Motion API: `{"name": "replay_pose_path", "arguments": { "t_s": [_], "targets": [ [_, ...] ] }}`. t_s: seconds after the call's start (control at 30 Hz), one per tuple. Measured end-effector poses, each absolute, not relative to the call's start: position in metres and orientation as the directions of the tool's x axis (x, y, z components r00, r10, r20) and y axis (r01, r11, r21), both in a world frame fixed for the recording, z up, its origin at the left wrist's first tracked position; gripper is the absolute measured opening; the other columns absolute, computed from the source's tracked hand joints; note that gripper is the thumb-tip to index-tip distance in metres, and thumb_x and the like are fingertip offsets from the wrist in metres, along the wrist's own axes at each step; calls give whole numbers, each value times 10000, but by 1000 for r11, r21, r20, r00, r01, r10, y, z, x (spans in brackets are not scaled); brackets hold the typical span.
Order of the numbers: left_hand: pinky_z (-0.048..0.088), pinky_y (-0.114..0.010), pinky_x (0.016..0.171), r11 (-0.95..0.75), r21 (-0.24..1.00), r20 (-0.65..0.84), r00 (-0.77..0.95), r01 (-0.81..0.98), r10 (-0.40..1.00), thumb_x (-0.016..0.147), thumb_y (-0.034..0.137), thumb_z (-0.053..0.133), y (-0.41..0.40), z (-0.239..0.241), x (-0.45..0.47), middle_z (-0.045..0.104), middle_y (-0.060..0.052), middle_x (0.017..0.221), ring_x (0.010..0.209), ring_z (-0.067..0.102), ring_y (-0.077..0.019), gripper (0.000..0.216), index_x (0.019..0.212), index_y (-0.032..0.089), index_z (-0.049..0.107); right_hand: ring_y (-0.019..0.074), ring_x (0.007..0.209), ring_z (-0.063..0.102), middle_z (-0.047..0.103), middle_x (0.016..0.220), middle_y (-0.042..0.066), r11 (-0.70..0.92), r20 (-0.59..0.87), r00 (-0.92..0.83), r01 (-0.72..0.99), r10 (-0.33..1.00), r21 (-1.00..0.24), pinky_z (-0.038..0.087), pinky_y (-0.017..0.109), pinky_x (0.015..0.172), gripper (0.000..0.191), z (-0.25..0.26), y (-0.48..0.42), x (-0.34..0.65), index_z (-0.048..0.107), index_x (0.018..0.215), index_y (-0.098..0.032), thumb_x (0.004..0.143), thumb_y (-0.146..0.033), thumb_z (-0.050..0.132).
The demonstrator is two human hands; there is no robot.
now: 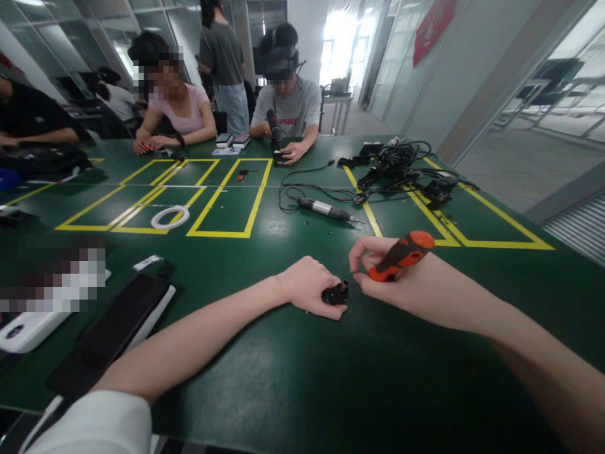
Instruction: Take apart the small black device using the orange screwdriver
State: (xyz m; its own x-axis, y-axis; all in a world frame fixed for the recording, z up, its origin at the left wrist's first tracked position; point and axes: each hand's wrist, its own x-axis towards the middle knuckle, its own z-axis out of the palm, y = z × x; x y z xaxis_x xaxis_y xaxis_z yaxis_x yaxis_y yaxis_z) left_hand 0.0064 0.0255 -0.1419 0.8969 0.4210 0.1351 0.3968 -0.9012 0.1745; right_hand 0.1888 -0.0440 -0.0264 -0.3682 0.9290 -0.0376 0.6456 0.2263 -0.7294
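Near the middle of the green table, my left hand is wrapped round a small black cylindrical part with a short metal tube on its end. Just to the right, my right hand grips a screwdriver by its orange and black handle. The handle tilts up to the right, and its shaft is hard to make out against the dark table. A small gap separates the right fingertips from the black part.
Ahead lies a black and silver electric screwdriver with its cord. Tangled black cables cover the back right. A white ring rests on yellow tape lines. At left are a black pouch and a white device. Co-workers sit across the table.
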Motion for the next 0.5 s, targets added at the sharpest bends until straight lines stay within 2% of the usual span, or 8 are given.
{"name": "replay_pose_path", "arguments": {
  "t_s": [0.13,0.3,0.5],
  "targets": [
    [285,-265,518,-902,165,129,898,398,420,849,596,643,25,-142,6,678,-17,590,571,637,-162,438,665,198,651,121,527,431,460,603,-66,249,-5,-362,653,932,-716,359,251,497,130,-26,-45,188,570,814,-223,686,-203,584],
    [279,-268,514,-904,157,131,899,397,417,848,594,646,26,-142,7,678,-13,591,564,637,-156,445,650,196,633,126,535,451,485,601,-56,258,-2,-370,650,929,-715,368,253,508,48,-29,-43,188,573,770,-221,722,-213,576],
    [270,-272,511,-907,156,141,900,392,413,845,600,648,26,-142,6,674,-10,590,565,644,-158,446,654,197,634,116,518,430,459,602,-72,290,26,-387,642,922,-710,361,251,503,161,-29,-43,187,587,831,-219,685,-153,588]
  ]
}}
